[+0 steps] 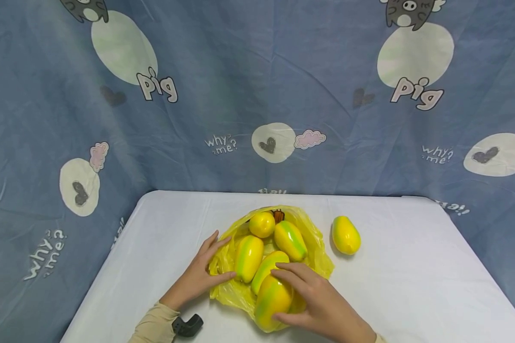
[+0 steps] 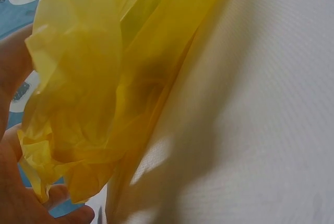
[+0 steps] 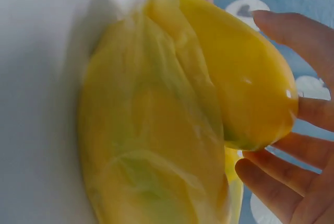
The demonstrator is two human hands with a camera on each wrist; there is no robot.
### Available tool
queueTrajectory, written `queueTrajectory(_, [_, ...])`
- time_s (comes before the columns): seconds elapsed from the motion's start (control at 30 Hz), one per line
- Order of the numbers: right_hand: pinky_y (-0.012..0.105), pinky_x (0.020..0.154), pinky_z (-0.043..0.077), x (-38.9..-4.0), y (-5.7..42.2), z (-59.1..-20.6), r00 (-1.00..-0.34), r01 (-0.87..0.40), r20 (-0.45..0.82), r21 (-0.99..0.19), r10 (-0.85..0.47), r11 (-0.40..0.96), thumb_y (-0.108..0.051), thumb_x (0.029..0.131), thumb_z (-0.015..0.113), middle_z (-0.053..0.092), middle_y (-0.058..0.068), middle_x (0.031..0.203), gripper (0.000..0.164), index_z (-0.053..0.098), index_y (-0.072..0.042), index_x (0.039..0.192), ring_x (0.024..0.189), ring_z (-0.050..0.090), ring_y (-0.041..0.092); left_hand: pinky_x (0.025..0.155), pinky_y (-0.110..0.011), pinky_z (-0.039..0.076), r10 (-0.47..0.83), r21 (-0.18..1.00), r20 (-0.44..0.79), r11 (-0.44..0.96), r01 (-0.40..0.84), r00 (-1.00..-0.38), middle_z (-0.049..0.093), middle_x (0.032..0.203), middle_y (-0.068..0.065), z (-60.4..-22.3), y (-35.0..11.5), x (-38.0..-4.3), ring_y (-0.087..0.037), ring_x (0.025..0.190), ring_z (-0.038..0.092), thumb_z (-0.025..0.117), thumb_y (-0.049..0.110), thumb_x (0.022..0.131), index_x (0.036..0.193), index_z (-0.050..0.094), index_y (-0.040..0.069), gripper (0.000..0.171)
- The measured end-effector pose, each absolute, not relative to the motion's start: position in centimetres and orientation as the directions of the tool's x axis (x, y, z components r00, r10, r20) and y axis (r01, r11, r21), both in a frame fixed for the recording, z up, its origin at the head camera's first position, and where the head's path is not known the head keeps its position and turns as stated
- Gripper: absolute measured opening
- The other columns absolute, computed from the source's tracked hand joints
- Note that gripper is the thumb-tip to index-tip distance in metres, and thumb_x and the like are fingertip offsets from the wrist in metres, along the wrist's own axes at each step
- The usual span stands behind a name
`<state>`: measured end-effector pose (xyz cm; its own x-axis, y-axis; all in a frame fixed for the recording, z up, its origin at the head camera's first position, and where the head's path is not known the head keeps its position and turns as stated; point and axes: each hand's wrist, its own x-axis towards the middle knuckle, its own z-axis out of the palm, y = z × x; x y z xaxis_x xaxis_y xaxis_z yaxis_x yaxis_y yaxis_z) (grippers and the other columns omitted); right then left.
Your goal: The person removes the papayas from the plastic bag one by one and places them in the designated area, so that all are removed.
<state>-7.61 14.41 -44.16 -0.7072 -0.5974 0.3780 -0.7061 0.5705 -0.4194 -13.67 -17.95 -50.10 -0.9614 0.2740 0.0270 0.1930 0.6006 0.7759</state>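
We see the near mango (image 1: 273, 302) at the near lip of the yellow bag (image 1: 319, 250), directly left of our right hand (image 1: 315, 297) and between its thumb and fingertips. That is the relation we judge matters most. Its long axis runs roughly toward us, the lower end slightly to the left, so our thumb is by the near end and our fingers reach past the far one. Our right hand is clearly the nearer of the two.

The right fingers are spread and loosely bent. From the right wrist, the thumb stands off the skin while at least one fingertip seems to meet the mango; we cannot be sure how firm that contact is.

Our left hand (image 1: 201, 274) is at the bag's left side, thumb and fingers spread apart and fairly straight, with plastic lying between them. Its thumb tip reaches over the rim, close to the left mango (image 1: 249, 258). The middle mango (image 1: 268, 270) lies just beyond the near one. Well apart, right of the bag, a loose mango (image 1: 345, 235) rests on the white table (image 1: 412, 267).
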Motion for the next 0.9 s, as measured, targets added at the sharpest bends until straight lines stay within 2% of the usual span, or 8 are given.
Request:
queueTrajectory(0.37, [0.031, 0.098, 0.059, -7.5, 14.0, -44.5, -0.771, -0.625, 0.277, -0.503, -0.573, 0.598, -0.057, 0.085, 0.078, 0.049, -0.014, 0.14, 0.072, 0.053, -0.031, 0.148, 0.114, 0.059, 0.004, 0.116, -0.077, 0.027, 0.274, 0.775, 0.047, 0.596, 0.208, -0.961, 0.014, 0.173, -0.018, -50.3, -17.9, -13.7, -0.05, 0.157, 0.019, 0.084, 0.05, 0.083, 0.157, 0.045, 0.027, 0.087])
queueTrajectory(0.53, [0.035, 0.107, 0.055, -7.8, 14.5, -44.2, -0.761, -0.64, 0.347, -0.54, -0.549, 0.546, -0.051, 0.083, 0.083, 0.053, -0.013, 0.146, 0.078, 0.051, -0.026, 0.15, 0.128, 0.059, 0.008, 0.116, -0.077, 0.028, 0.275, 0.774, 0.047, 0.597, 0.209, -0.96, 0.014, 0.173, -0.017, -50.4, -18.0, -13.7, -0.05, 0.157, 0.02, 0.083, 0.05, 0.084, 0.157, 0.044, 0.028, 0.086])
queueTrajectory(0.67, [0.033, 0.113, 0.05, -8.3, 15.1, -44.0, -0.745, -0.661, 0.42, -0.572, -0.518, 0.486, -0.042, 0.084, 0.086, 0.06, -0.003, 0.147, 0.076, 0.054, -0.019, 0.148, 0.136, 0.058, 0.014, 0.116, -0.077, 0.028, 0.274, 0.772, 0.043, 0.601, 0.206, -0.961, 0.014, 0.173, -0.017, -50.4, -18.0, -13.7, -0.049, 0.157, 0.02, 0.083, 0.05, 0.084, 0.157, 0.044, 0.028, 0.086])
queueTrajectory(0.77, [0.031, 0.113, 0.05, -8.6, 15.7, -43.7, -0.744, -0.663, 0.445, -0.579, -0.498, 0.475, -0.038, 0.085, 0.085, 0.061, 0.002, 0.147, 0.074, 0.054, -0.016, 0.149, 0.135, 0.059, 0.019, 0.116, -0.077, 0.028, 0.274, 0.769, 0.041, 0.605, 0.205, -0.961, 0.014, 0.173, -0.017, -50.3, -18.0, -13.7, -0.049, 0.157, 0.02, 0.083, 0.05, 0.084, 0.157, 0.044, 0.028, 0.086])
queueTrajectory(0.83, [0.029, 0.113, 0.05, -8.8, 16.1, -43.5, -0.761, -0.644, 0.435, -0.598, -0.482, 0.477, -0.037, 0.086, 0.085, 0.06, 0.001, 0.148, 0.075, 0.052, -0.018, 0.151, 0.136, 0.059, 0.018, 0.116, -0.077, 0.028, 0.273, 0.768, 0.04, 0.607, 0.204, -0.961, 0.014, 0.173, -0.017, -50.3, -17.9, -13.7, -0.049, 0.157, 0.02, 0.083, 0.05, 0.084, 0.157, 0.044, 0.028, 0.086])
queueTrajectory(0.9, [0.029, 0.108, 0.053, -9.0, 16.5, -43.3, -0.77, -0.634, 0.436, -0.61, -0.466, 0.476, -0.033, 0.086, 0.085, 0.058, 0.002, 0.148, 0.075, 0.052, -0.018, 0.152, 0.134, 0.059, 0.019, 0.116, -0.077, 0.027, 0.273, 0.769, 0.036, 0.607, 0.201, -0.961, 0.014, 0.173, -0.017, -50.3, -17.9, -13.7, -0.049, 0.157, 0.019, 0.083, 0.05, 0.084, 0.158, 0.043, 0.027, 0.086])
